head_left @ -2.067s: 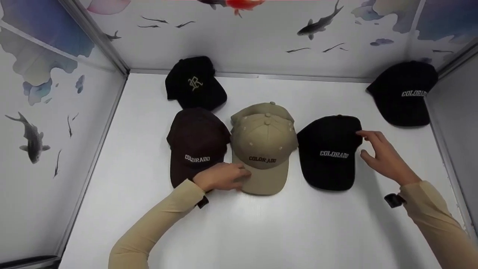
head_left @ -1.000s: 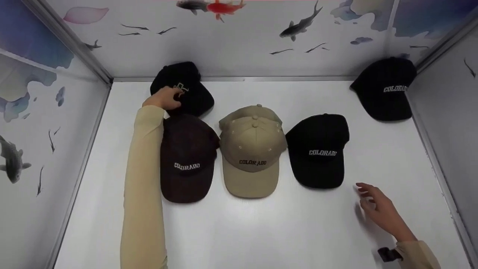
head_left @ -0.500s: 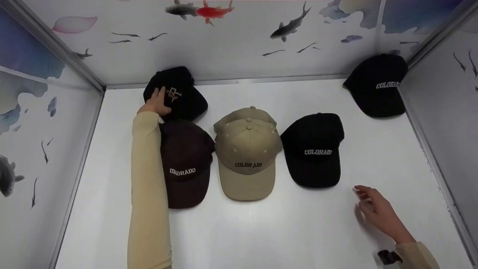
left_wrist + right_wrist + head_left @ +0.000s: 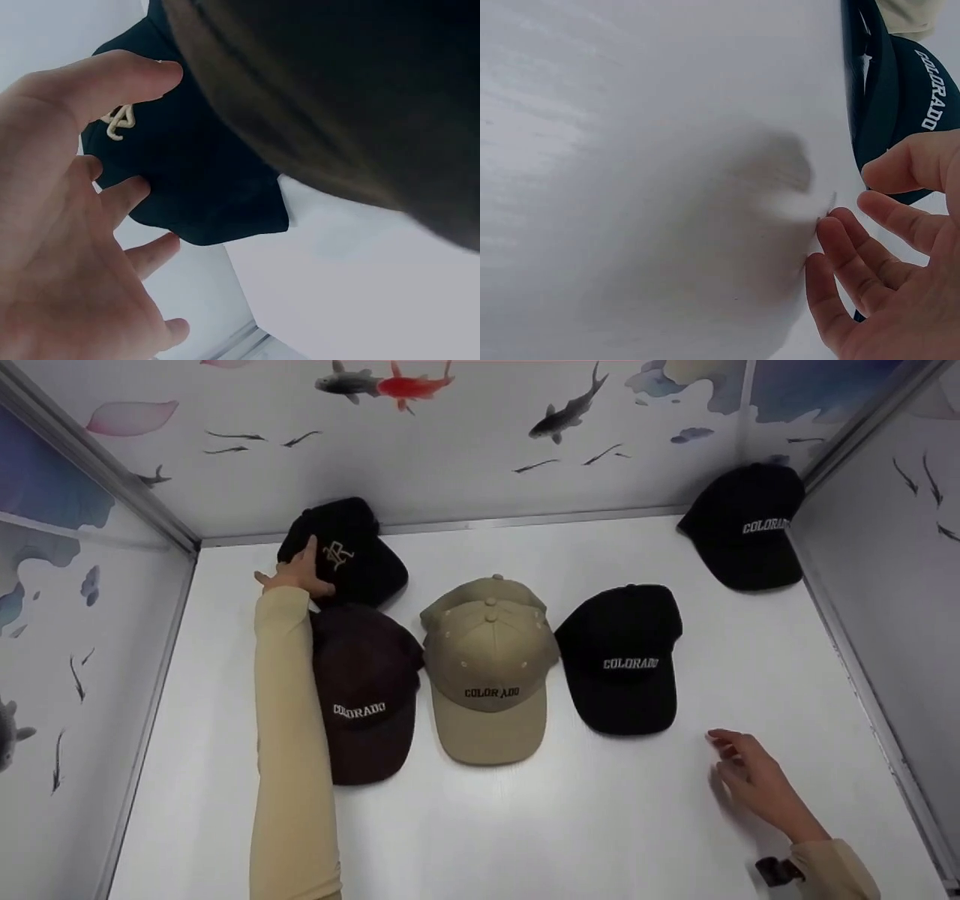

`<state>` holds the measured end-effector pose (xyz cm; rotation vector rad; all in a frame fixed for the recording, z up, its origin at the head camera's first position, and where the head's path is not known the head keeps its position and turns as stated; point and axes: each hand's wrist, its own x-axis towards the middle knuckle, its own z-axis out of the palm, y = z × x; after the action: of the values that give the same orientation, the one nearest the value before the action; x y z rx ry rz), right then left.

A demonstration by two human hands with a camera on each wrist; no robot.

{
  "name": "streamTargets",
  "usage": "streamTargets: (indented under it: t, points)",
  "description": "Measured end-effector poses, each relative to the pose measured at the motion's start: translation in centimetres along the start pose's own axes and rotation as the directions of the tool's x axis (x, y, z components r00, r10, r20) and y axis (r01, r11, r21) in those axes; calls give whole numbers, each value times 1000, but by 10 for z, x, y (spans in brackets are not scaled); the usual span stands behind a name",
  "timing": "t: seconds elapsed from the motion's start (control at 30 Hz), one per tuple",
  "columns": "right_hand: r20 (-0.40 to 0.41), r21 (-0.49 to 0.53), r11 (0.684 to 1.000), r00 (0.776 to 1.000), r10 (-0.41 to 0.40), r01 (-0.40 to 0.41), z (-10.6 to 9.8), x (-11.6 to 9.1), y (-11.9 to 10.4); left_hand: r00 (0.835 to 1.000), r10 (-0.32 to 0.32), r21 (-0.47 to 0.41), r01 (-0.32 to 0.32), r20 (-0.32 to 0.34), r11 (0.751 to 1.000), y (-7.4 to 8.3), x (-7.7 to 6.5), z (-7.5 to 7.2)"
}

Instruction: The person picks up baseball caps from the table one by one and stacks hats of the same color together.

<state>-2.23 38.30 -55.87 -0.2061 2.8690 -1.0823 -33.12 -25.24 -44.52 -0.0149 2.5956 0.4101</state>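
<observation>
My left hand (image 4: 297, 571), fingers spread, lies at the left side of a black baseball cap (image 4: 356, 551) with a gold letter R. In the left wrist view its thumb and fingers reach out over this black cap (image 4: 199, 165) without closing round it. My right hand (image 4: 754, 776) hovers low over the white table, holding nothing, its fingers loosely bent. Nearest to it is a black COLORADO cap (image 4: 626, 660). In the middle are two stacked beige caps (image 4: 491, 727), and left of them is a dark maroon COLORADO cap (image 4: 367, 660), close beside my left sleeve.
Another black COLORADO cap (image 4: 746, 532) sits in the back right corner against the walls. White panels with painted fish enclose the white table (image 4: 510, 840) at the back, left and right. A dark wrist strap (image 4: 780, 871) shows at my right cuff.
My left hand has gone from the beige caps to the R cap, then spread its fingers and slid toward that cap's left side. My right hand has drawn back from the black COLORADO cap.
</observation>
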Motion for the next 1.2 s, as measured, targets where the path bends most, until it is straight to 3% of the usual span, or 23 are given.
streamTargets:
  t: [0.2,0.53,0.8,0.93,1.1,1.2]
  points:
    - [2,17,1000,1000,12,-12,3,1,-1,998,-57,15,57,15,998,7,-8,-2]
    - [10,48,998,999,44,-44,4,1,-1,986,-106,23,104,131,994,17,-13,-8]
    - [11,40,997,998,61,-61,5,0,0,990,-130,-24,131,57,991,14,-13,-6]
    - [23,21,997,997,77,-78,6,0,1,986,-145,-40,149,83,988,12,-12,-7]
    - [31,19,996,996,85,-85,6,1,3,986,-142,-69,149,91,986,0,-1,-4]
    - [38,19,996,996,85,-86,5,2,4,990,-125,-162,133,57,978,-12,9,-3]
